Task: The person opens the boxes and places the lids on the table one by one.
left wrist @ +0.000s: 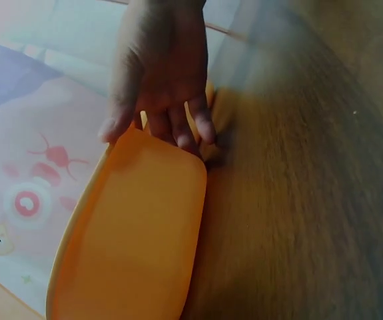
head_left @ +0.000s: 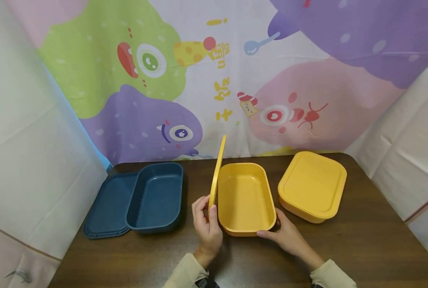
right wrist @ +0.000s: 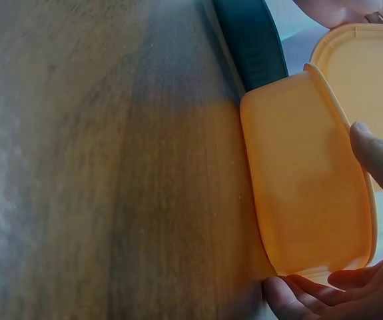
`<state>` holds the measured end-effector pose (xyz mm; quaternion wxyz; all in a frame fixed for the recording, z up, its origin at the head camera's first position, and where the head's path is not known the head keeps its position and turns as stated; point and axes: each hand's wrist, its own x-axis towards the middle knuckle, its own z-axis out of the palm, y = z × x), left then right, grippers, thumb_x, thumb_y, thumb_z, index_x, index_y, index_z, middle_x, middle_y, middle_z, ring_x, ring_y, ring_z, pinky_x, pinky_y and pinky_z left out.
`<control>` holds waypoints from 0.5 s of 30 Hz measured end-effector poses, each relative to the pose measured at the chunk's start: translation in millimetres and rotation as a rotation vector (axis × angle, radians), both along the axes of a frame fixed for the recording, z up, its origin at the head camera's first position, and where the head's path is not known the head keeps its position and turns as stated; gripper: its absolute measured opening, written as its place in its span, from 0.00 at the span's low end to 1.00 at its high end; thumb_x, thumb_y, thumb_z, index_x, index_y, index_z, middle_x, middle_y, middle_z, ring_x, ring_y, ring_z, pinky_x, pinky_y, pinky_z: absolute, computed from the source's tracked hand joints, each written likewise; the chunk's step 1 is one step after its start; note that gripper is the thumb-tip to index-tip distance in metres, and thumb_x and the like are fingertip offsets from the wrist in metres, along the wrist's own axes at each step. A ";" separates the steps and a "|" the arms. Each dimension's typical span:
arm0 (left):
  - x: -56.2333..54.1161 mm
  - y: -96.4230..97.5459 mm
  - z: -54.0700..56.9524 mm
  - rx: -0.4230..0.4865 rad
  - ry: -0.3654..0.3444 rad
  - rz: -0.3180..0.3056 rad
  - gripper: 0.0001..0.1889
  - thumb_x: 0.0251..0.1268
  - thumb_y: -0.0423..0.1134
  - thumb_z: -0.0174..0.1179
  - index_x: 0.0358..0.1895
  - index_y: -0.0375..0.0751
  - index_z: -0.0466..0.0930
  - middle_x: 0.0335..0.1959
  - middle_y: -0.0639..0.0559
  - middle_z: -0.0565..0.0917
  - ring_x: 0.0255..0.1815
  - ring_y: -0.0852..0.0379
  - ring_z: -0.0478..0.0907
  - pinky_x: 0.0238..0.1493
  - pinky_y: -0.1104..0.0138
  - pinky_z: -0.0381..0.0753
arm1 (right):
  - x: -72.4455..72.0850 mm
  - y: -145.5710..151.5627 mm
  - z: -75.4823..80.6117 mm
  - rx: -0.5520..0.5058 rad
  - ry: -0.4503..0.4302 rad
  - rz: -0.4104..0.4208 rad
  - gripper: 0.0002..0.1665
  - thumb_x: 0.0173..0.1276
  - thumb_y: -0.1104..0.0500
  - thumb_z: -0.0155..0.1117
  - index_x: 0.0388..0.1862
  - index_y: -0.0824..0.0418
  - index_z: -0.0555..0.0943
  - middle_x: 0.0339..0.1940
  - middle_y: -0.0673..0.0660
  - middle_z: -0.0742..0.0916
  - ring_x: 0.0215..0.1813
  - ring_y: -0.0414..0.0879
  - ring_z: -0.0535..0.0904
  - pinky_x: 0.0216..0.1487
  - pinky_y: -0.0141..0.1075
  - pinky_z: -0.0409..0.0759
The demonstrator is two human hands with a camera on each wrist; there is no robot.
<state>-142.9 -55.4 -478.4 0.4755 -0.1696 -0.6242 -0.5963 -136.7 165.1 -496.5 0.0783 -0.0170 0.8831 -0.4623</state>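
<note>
My left hand [head_left: 208, 226] pinches the near end of a yellow lid [head_left: 218, 170], which stands upright on edge along the left side of an open yellow food box [head_left: 247, 200]. The box sits on the table with nothing inside it. At its near right corner my right hand [head_left: 287, 236] grips the box, thumb [right wrist: 371, 150] on the rim and the other fingers around the corner. The right wrist view shows the lid's broad face [right wrist: 368, 80] behind the box. In the left wrist view, the right hand [left wrist: 168, 73] holds the box's corner.
A second yellow box [head_left: 312, 184] with its lid on stands to the right. To the left is an open dark blue box [head_left: 156, 196], partly over its blue lid [head_left: 107, 208]. A cartoon-printed cloth [head_left: 231, 140] hangs behind the brown table [head_left: 249, 264].
</note>
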 end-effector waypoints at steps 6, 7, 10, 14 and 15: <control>-1.1 -1.7 0.5 0.073 -0.005 0.024 0.15 0.59 0.13 0.47 0.50 0.18 0.70 0.43 0.28 0.70 0.49 0.57 0.72 0.51 0.76 0.76 | 0.6 -0.2 0.1 -0.011 -0.005 -0.006 0.57 0.53 0.43 0.76 0.74 0.62 0.59 0.66 0.64 0.77 0.66 0.58 0.73 0.65 0.56 0.70; -1.4 -1.9 0.3 0.084 -0.007 0.027 0.15 0.60 0.13 0.46 0.50 0.17 0.70 0.43 0.30 0.70 0.48 0.57 0.72 0.51 0.76 0.76 | 0.6 -0.2 0.1 -0.011 -0.007 -0.008 0.56 0.53 0.43 0.76 0.74 0.62 0.59 0.66 0.64 0.77 0.67 0.58 0.72 0.65 0.56 0.70; -2.5 -2.2 0.2 0.130 -0.007 0.044 0.14 0.61 0.13 0.45 0.50 0.16 0.69 0.46 0.37 0.71 0.48 0.56 0.72 0.51 0.75 0.76 | 0.1 -0.4 0.1 -0.012 -0.015 -0.010 0.56 0.54 0.43 0.76 0.74 0.62 0.59 0.67 0.64 0.76 0.67 0.59 0.72 0.65 0.57 0.69; -4.5 -3.2 1.5 0.184 -0.004 0.078 0.12 0.63 0.14 0.43 0.49 0.15 0.68 0.48 0.46 0.72 0.49 0.58 0.71 0.52 0.73 0.75 | -0.1 -0.7 -0.6 -0.016 -0.023 -0.010 0.56 0.54 0.43 0.76 0.74 0.62 0.58 0.68 0.65 0.75 0.69 0.60 0.71 0.66 0.57 0.68; -5.0 -3.9 1.9 0.195 -0.003 0.084 0.12 0.63 0.15 0.43 0.49 0.15 0.68 0.47 0.46 0.72 0.49 0.58 0.71 0.52 0.73 0.75 | 0.0 -0.7 -0.8 -0.016 -0.026 -0.011 0.56 0.54 0.43 0.75 0.74 0.62 0.58 0.68 0.65 0.75 0.69 0.60 0.70 0.66 0.57 0.68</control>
